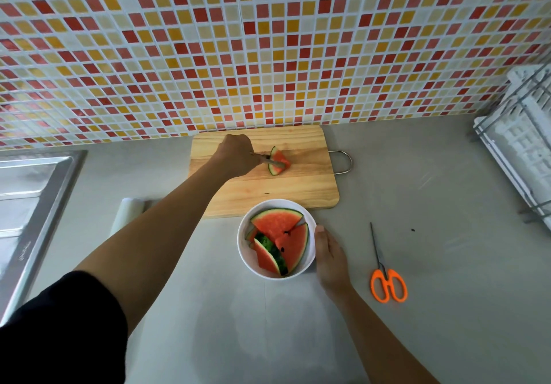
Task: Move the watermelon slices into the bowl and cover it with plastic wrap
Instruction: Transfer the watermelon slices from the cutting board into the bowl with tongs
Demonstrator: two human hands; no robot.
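Note:
A white bowl (248,257) stands on the grey counter just in front of a wooden cutting board (292,187). Several watermelon slices (278,224) lie in it. One more slice (279,157) lies on the board. My left hand (235,154) reaches over the board and grips a metal utensil (269,161) whose tip lies on that slice. My right hand (329,254) rests against the bowl's right side, thumb by the rim. A roll of plastic wrap (126,213) lies left of the board, partly hidden by my left arm.
Orange-handled scissors (387,282) lie on the counter right of the bowl. A steel sink (32,205) is at the left edge. A white dish rack (518,151) stands at the right. The tiled wall runs behind the board.

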